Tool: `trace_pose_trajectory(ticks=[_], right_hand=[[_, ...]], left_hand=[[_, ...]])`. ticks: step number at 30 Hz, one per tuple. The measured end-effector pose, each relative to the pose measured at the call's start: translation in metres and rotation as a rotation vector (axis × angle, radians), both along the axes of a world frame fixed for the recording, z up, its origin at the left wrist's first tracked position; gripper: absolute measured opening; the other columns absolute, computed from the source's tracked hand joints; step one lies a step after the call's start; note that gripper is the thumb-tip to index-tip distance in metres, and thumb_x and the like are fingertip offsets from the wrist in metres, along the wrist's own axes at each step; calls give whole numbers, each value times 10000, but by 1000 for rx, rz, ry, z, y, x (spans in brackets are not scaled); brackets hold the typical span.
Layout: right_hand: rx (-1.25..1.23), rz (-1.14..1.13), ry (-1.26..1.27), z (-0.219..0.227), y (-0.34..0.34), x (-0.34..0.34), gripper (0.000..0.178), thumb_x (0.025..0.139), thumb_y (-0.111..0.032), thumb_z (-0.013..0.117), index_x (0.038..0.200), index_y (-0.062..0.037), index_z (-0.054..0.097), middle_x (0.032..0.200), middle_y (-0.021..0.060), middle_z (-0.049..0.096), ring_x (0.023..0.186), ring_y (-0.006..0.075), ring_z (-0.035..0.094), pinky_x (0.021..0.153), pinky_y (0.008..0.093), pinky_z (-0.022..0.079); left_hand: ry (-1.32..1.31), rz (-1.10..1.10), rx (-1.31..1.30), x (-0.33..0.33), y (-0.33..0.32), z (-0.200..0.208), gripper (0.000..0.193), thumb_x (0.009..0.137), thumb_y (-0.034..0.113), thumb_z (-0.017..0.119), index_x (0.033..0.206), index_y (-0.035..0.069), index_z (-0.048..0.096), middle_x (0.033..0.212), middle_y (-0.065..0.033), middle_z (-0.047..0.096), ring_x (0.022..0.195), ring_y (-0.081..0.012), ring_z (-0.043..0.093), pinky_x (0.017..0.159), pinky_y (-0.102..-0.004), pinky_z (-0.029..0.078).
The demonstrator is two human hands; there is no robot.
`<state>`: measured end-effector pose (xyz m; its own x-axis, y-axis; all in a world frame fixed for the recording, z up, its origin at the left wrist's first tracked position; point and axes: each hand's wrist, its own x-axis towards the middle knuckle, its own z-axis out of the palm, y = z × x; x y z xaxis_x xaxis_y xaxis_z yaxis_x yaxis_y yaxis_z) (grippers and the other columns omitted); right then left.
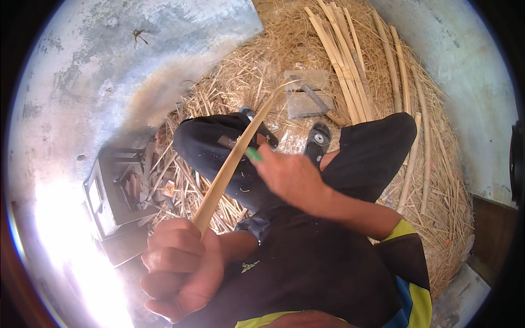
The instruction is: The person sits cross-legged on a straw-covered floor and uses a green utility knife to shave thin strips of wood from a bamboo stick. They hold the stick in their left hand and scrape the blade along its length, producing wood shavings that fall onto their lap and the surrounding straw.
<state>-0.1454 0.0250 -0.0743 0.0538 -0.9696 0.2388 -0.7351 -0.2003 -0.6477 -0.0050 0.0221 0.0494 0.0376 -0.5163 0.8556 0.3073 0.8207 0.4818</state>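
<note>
A long pale bamboo strip [235, 153] slants up from the lower left, its far end thin and curved. My left hand [183, 262] is closed in a fist around its near end. Beside the strip's middle, my right hand [290, 175] is closed on a small knife with a green handle [254, 154]. What looks like its dull blade [225, 141] shows on the strip's other side, over my left knee; the strip hides part of it. The right hand is slightly blurred.
A large knife [317, 98] with a wooden handle lies by flat stone blocks [303, 111] between my feet. Split bamboo strips [342, 60] and round poles [402, 71] lie at the far right on shavings. An open box [117, 191] stands left, against a wall [71, 109].
</note>
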Motion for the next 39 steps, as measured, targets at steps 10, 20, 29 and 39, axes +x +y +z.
trace_pose_trajectory(ticks=[10, 20, 29, 39], right_hand=[[76, 63, 139, -25, -21, -12, 228, 933, -236, 530, 992, -17, 510, 568, 136, 565, 499, 319, 604, 420, 416, 484], [112, 8, 79, -77, -53, -27, 243, 949, -268, 499, 966, -25, 499, 557, 192, 565, 529, 385, 602, 454, 464, 470], [215, -108, 220, -153, -109, -61, 238, 949, -297, 477, 1022, -73, 507, 607, 194, 595, 617, 395, 629, 538, 505, 494], [243, -91, 289, -207, -156, -68, 207, 921, -198, 471, 1032, -33, 526, 727, 190, 662, 680, 361, 667, 568, 451, 525]], left_hand=[[102, -27, 35, 1, 3, -6, 452, 937, 388, 358, 556, 183, 228, 411, 42, 180, 352, -54, 136, 384, -250, 66], [61, -73, 35, 5, 0, 1, 470, 933, 397, 366, 540, 191, 213, 410, 53, 184, 363, -54, 129, 408, -260, 73], [47, -67, 69, 11, -2, -8, 458, 934, 384, 372, 548, 188, 223, 413, 57, 196, 369, -52, 146, 416, -259, 79], [18, 9, 73, 31, -7, -6, 450, 940, 374, 370, 557, 187, 224, 422, 60, 188, 377, -56, 147, 425, -257, 102]])
